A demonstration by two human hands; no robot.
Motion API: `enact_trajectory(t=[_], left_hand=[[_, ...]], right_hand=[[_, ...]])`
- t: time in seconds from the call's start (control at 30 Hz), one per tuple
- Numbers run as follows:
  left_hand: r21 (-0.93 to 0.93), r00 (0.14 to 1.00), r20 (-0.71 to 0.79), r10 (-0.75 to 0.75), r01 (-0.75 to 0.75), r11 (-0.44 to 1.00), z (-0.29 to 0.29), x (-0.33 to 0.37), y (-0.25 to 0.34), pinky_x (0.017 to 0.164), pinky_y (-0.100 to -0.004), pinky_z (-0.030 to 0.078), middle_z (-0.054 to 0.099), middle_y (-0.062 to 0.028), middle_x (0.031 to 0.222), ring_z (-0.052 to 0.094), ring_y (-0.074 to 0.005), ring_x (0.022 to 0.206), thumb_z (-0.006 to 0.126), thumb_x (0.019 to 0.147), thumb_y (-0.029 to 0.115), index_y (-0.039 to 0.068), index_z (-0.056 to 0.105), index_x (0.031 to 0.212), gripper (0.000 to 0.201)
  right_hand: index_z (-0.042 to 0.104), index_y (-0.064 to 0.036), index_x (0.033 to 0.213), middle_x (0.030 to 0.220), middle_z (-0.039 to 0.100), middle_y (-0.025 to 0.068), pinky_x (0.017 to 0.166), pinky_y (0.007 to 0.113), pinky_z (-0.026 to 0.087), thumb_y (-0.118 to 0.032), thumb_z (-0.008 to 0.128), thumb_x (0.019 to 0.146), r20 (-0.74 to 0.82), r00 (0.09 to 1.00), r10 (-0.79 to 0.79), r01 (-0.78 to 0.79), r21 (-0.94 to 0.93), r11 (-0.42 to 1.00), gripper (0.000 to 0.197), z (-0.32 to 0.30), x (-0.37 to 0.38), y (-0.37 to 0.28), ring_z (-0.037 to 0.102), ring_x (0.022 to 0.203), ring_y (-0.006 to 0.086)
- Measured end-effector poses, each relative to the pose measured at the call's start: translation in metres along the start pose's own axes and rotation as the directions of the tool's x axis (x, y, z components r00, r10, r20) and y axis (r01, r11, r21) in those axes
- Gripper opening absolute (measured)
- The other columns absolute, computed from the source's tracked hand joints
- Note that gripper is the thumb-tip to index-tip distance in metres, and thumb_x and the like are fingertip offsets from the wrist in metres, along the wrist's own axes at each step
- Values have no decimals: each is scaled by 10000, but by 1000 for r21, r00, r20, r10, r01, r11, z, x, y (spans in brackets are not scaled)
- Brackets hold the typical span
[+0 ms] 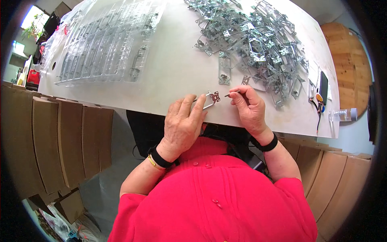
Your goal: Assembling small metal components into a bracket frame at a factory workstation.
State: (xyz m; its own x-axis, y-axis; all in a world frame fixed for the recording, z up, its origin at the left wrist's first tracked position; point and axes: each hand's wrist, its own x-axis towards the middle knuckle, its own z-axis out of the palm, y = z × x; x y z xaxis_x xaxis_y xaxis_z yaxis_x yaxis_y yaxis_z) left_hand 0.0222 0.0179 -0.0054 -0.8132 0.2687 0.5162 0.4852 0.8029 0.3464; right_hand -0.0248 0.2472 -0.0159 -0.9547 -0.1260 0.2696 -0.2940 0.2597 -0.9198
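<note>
At the table's near edge, my left hand (183, 119) is closed on a small metal bracket (215, 97), a thin frame with a brownish plate at its end. My right hand (250, 109) pinches a short thin dark metal pin (232, 94) between thumb and forefinger, just right of the bracket and apart from it. Beyond the hands, a single rectangular metal frame (224, 69) lies flat. A large heap of similar metal brackets (258, 44) spreads over the right half of the table.
A clear plastic compartment tray (100, 54) with metal parts stands at the table's left. On the right lie a dark phone (323, 86), a cable and a clear bottle (342, 115). Cardboard boxes (56, 141) line the left side; more boxes (330, 177) stand at the right.
</note>
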Motion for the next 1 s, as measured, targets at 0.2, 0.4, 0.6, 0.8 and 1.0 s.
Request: enact_trajectory(t=[0.2,0.4,0.6,0.8,1.0], left_hand=[[-3,1000,19,-11,11,1000,0,-1,-3,936,-454,537,673,-178,1205,651,-357,1047,797,855,95,-15,639,1382,561],[-8,1000,29,13,-13,1000,1,4,-5,950,-458,534,667,-216,1183,640,-372,1056,767,876,89,-38,620,1378,539],[-150,998,26,62,-57,987,2,5,-3,903,-451,564,667,-234,1178,677,-387,1019,755,882,83,-35,607,1372,525],[-326,1000,28,2,7,945,12,4,-5,861,-441,582,674,-218,1171,698,-380,994,800,844,85,-1,623,1337,531],[-365,999,48,0,17,931,12,8,-6,812,-426,581,681,-198,1145,696,-357,947,847,819,106,7,636,1315,548]], right_hand=[[714,-44,1131,875,703,4,691,241,519,-128,732,1037,-6,1000,6,-6,16,1000,127,0,0,4,634,755,76],[708,-38,1151,894,710,0,720,230,525,-137,711,1054,-35,999,37,-34,93,995,139,0,-1,5,647,781,75],[696,-36,1178,964,714,18,733,233,533,-115,681,1068,-69,997,-46,50,48,998,136,0,-2,2,657,804,81],[684,-45,1145,963,691,36,728,254,531,-95,690,1054,-51,993,-107,106,-22,994,104,0,-2,0,659,804,107],[671,-41,1115,933,681,62,725,286,529,-104,720,1036,-29,987,-159,155,-105,982,112,0,-1,4,649,795,140]])
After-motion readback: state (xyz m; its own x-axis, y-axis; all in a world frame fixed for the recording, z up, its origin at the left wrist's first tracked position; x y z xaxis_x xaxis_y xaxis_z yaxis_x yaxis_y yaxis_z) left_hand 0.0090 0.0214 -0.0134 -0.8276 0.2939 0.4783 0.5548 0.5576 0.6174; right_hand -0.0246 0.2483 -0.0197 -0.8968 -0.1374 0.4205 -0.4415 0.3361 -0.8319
